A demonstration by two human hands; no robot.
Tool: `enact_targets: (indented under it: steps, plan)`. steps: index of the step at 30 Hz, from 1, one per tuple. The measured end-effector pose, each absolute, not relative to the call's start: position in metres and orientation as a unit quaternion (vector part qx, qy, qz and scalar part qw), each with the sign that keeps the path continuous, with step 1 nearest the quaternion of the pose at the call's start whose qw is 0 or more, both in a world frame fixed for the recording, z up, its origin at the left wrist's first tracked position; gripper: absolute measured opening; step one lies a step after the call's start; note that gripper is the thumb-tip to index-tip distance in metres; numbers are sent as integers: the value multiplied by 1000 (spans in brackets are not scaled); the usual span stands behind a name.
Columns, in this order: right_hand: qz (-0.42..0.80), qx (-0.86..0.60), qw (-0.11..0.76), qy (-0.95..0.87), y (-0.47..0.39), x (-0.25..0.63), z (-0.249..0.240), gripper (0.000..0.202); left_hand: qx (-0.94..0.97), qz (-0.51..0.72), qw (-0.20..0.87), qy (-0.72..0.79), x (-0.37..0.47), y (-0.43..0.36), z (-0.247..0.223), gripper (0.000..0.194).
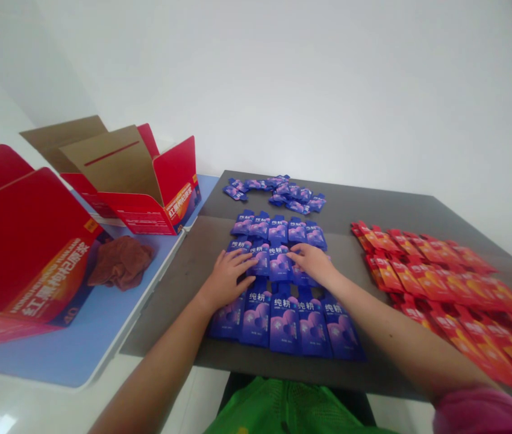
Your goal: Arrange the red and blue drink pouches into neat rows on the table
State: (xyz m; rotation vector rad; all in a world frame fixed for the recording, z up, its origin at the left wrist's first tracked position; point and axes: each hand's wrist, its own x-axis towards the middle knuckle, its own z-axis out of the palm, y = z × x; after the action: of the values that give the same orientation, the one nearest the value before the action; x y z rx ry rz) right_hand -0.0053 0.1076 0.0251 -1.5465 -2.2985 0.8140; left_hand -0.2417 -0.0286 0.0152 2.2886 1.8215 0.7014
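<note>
Three rows of blue-purple pouches (284, 322) lie on the dark table (174, 289) in front of me. At the left end of the middle row, my left hand (229, 278) rests on the pouches with its fingers spread. My right hand (312, 262) touches the right part of that same row, its fingers bent over a middle-row pouch (278, 262) and its neighbours. Parts of the pouches under both hands are hidden. Farther back lies a loose heap of the same blue pouches (294, 191).
Rows of red-orange pouches (432, 280) cover the table's right side. On the blue surface (70, 361) at left stand open red cartons (21, 241), (143, 211) with raised flaps, and a crumpled brown cloth (123, 262). A white wall rises behind.
</note>
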Motion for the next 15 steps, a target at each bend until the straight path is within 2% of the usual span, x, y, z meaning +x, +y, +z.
enact_targets:
  steps: [8, 15]
  plan:
    - [191, -578, 146, -780, 162, 18, 41, 32, 645, 419, -28, 638, -253, -31, 23, 28]
    - [69, -601, 127, -786, 250, 30, 42, 37, 627, 442, -67, 638, -255, -33, 21, 22]
